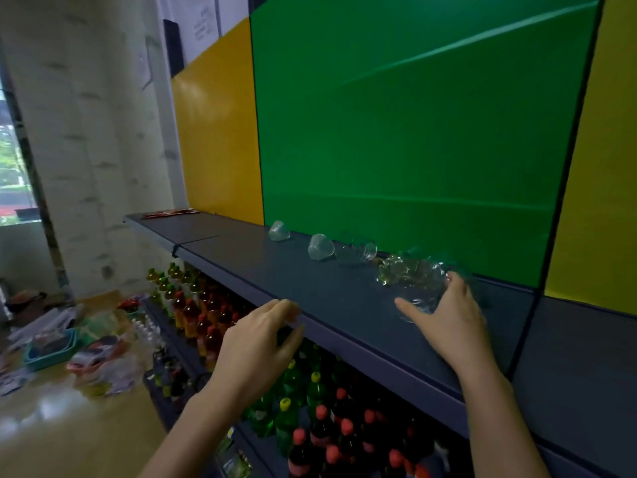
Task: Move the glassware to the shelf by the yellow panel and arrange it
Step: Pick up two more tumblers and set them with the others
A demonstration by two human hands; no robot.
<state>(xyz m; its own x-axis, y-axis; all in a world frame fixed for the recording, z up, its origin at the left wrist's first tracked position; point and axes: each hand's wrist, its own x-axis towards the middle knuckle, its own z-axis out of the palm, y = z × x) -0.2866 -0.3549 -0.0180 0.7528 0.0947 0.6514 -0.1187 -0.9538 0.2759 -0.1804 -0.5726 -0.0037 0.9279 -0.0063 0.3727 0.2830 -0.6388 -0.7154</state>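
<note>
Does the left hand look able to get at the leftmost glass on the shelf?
Probably yes: the left hand rests at the shelf edge, and bare shelf lies between it and the leftmost glass.

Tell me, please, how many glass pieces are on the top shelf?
About 5, though blur may hide some: one leftmost, one beside it, one mid-row, a cluster piece, and one under the right hand.

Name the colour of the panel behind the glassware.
Green panel, seen in the head view.
</note>
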